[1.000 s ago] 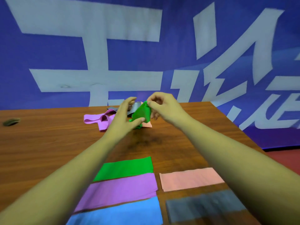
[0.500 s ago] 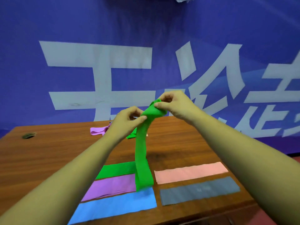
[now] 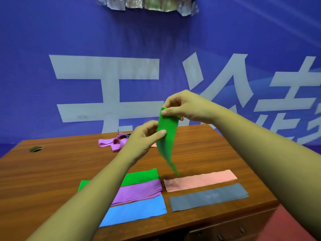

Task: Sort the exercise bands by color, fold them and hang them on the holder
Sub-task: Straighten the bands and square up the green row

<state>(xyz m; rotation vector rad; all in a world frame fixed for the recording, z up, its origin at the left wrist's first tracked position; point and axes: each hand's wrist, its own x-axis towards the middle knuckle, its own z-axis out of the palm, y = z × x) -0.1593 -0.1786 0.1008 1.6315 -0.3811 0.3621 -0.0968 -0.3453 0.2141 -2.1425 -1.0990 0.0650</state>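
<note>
The right hand (image 3: 187, 108) pinches the top end of the loose green band (image 3: 167, 136) between thumb and curled fingers, held up in front of the blue wall banner (image 3: 104, 75). Half a second ago it sat level with the left hand; now it is the higher of the two. The left hand (image 3: 144, 138) has dropped below it and grips the band's left edge partway down, with the thumb on the near face and the fingers curled behind.

The band hangs from these two grips as a flat strip that narrows to a twisted tip. Earlier its lower end draped down over the flat bands on the bench (image 3: 52, 171). Now the tip is clear of them, hanging just above the left end of the pink band (image 3: 199, 180).

The sorted bands lie flat near the front edge, as before:
- Left column, far to near: a green band (image 3: 142, 177), a purple band (image 3: 139, 192) and a blue band (image 3: 137, 210), each touching the next. The left forearm crosses over them.
- Right column: the pink band, with a grey band (image 3: 208, 197) just in front of it.

At the far side of the bench a crumpled purple band (image 3: 111, 143) lies in the same spot, partly hidden by the left hand. A round hole (image 3: 36, 148) marks the far left corner.
</note>
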